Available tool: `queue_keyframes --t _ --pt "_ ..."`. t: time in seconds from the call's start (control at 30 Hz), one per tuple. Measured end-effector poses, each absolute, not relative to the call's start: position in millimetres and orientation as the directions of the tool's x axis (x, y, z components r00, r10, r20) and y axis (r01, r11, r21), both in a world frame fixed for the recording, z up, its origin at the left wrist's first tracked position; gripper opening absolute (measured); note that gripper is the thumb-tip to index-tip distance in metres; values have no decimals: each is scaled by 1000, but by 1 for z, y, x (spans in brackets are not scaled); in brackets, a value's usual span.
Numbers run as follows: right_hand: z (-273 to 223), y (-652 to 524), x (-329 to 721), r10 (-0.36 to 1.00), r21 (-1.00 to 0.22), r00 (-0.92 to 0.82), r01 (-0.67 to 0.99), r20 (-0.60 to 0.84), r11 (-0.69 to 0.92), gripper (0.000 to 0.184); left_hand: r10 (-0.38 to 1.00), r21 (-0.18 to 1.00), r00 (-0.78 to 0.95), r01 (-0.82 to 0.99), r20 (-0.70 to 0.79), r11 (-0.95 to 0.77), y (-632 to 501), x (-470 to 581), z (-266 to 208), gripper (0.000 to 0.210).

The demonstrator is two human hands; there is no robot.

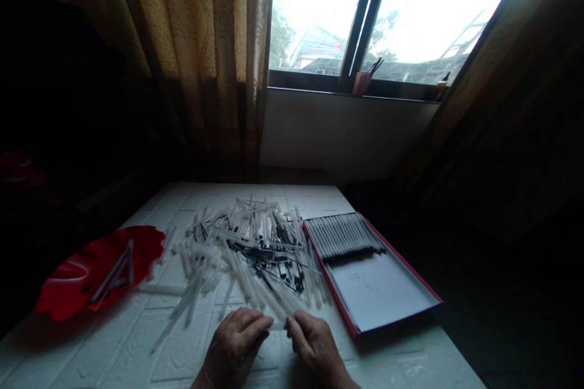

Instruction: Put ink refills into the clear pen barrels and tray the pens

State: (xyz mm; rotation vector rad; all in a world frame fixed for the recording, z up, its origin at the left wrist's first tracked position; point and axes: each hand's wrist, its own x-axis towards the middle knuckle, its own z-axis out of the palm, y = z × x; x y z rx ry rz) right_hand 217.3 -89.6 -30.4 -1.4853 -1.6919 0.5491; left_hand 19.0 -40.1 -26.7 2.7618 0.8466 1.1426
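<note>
My left hand and my right hand meet at the near side of the table, both closed in a pinch. Between their fingertips runs a short visible stretch of a translucent pen barrel; its ends are hidden by my fingers. Just beyond lies a loose pile of clear pen barrels, mixed with thin black refills and small black caps. To the right, a shallow red-edged box holds a row of clear pens with black ends, side by side at its far end.
A red scalloped dish with a few clear tubes inside stands at the left on the white brick-patterned table. Curtains hang beside the window, and a small pink holder rests on the sill.
</note>
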Motion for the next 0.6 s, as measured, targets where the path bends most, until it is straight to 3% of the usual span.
queue_keyframes --t 0.17,0.43,0.53,0.6 --pt "-28 -94 227 939 -748 63 623 338 228 40 546 263 543 513 638 -817 -40 18 -23 27" --pt "-30 -100 238 952 -734 49 649 301 199 38 553 316 551 470 624 -824 -38 16 -25 24" --pt "-26 -103 236 910 -662 22 693 415 285 26 548 310 578 463 605 -830 -37 18 -23 25" --pt "-24 -104 231 858 -555 -45 746 511 369 33 535 291 625 455 569 -842 -38 21 -21 27"
